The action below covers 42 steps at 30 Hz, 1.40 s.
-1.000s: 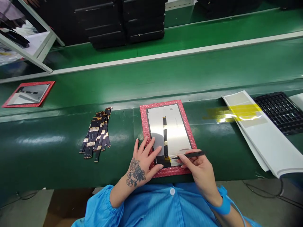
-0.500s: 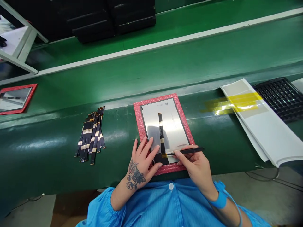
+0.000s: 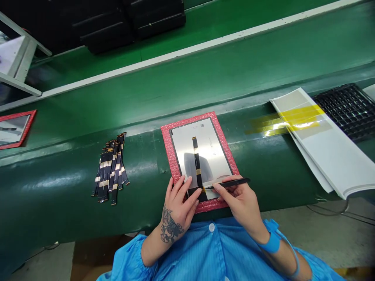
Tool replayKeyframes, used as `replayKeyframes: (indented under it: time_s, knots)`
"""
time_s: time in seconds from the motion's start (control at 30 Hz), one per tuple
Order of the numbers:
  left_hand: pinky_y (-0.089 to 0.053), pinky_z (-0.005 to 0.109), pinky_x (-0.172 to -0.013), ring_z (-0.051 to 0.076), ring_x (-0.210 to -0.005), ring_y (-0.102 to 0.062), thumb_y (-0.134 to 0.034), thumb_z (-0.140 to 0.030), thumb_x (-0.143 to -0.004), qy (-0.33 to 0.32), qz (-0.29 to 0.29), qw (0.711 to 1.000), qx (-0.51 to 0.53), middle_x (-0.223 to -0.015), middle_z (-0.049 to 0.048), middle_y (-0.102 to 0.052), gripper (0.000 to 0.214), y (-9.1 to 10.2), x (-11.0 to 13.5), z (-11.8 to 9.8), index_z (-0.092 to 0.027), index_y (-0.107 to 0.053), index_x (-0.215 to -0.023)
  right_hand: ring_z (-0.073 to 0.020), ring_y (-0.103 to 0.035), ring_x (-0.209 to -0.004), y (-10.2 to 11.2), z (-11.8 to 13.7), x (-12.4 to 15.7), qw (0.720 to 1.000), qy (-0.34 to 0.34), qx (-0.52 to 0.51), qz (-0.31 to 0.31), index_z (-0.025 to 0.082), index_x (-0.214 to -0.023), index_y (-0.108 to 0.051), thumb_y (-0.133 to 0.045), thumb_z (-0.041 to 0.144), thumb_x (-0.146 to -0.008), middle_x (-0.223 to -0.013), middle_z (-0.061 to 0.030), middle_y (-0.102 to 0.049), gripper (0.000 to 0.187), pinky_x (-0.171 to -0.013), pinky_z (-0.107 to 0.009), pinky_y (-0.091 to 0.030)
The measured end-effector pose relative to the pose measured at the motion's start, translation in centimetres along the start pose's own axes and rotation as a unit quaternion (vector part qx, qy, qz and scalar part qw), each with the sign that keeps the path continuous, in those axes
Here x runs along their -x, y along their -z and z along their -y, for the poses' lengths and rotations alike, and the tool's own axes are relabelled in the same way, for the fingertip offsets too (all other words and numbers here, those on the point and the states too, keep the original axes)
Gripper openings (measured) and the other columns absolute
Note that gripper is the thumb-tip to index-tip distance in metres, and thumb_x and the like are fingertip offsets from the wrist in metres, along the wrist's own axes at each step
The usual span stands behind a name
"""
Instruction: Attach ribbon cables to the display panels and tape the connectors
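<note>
In front of me a display panel (image 3: 212, 150), silver side up, lies on a pink foam sheet (image 3: 227, 153). A black flex cable (image 3: 197, 159) runs lengthwise over the panel, its lower end at the panel's near edge. My left hand (image 3: 179, 207) rests on the near left corner, fingers stretched out, with the index fingertip at the cable's lower end. Black tweezers (image 3: 234, 182) are pinched in my right hand (image 3: 241, 201). Their tips reach the cable's lower end beside my left index finger; the exact contact is too small to make out.
Several flex cables (image 3: 110, 168) lie in a pile to the left. Another panel on pink foam (image 3: 17, 130) sits at the far left. On the right are white sheets (image 3: 328, 152) with yellow tape (image 3: 301, 117) and a black tray (image 3: 348, 109). Black stacks (image 3: 158, 19) stand behind.
My left index finger has moved in to the cable's lower end, beside the tweezer tips. The right hand keeps hold of the tweezers. The whole view has shifted slightly.
</note>
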<state>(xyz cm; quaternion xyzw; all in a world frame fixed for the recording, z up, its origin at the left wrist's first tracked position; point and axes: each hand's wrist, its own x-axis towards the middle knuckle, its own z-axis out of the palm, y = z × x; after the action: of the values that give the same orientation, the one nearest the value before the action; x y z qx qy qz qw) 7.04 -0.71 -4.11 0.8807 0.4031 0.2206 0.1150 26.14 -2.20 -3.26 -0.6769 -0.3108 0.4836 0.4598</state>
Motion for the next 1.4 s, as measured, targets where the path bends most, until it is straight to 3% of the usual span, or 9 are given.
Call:
replayKeyframes:
  time_s: [0.23, 0.6, 0.97, 1.4]
  knots:
    - [-0.03, 0.058, -0.106, 0.029, -0.132, -0.036, -0.051, -0.014, -0.088, -0.006, -0.002, 1.0, -0.006, -0.134, 0.0128, -0.047, 0.031, 0.11, -0.13, -0.02, -0.021, -0.058, -0.117, -0.0231, -0.067, -0.065, 0.02, 0.06, -0.02, 1.0, -0.01, 0.002, 0.0, 0.02, -0.084, -0.055, -0.074, 0.056, -0.066, -0.072, -0.0049, -0.068, 0.045, -0.053, -0.033, -0.055]
    - [-0.023, 0.049, -0.115, 0.023, -0.132, -0.036, -0.049, -0.019, -0.089, 0.009, 0.001, 1.0, -0.007, -0.132, 0.01, -0.051, 0.037, -0.14, -0.02, 0.1, -0.016, -0.051, -0.125, -0.0233, -0.067, -0.067, 0.08, -0.16, -0.09, 1.0, -0.006, -0.007, 0.008, 0.021, -0.085, -0.055, -0.074, 0.055, -0.068, -0.075, -0.0049, -0.068, 0.043, -0.053, -0.032, -0.056]
    - [-0.029, 0.057, -0.107, 0.029, -0.131, -0.036, -0.049, -0.014, -0.087, -0.005, 0.0, 1.0, -0.007, -0.135, 0.012, -0.045, 0.03, 0.05, -0.12, -0.03, -0.023, -0.062, -0.113, -0.023, -0.067, -0.068, 0.01, -0.2, -0.04, 1.0, 0.0, 0.004, 0.006, 0.02, -0.085, -0.055, -0.073, 0.055, -0.069, -0.078, -0.006, -0.068, 0.042, -0.053, -0.032, -0.055]
    - [-0.031, 0.058, -0.105, 0.029, -0.132, -0.035, -0.048, -0.016, -0.088, -0.004, 0.012, 1.0, -0.014, -0.137, 0.012, -0.044, 0.03, 0.03, -0.2, -0.1, -0.023, -0.062, -0.113, -0.0228, -0.067, -0.066, 0.08, -0.34, 0.14, 1.0, -0.002, 0.01, -0.005, 0.021, -0.086, -0.056, -0.073, 0.054, -0.07, -0.077, -0.0051, -0.067, 0.041, -0.053, -0.033, -0.058]
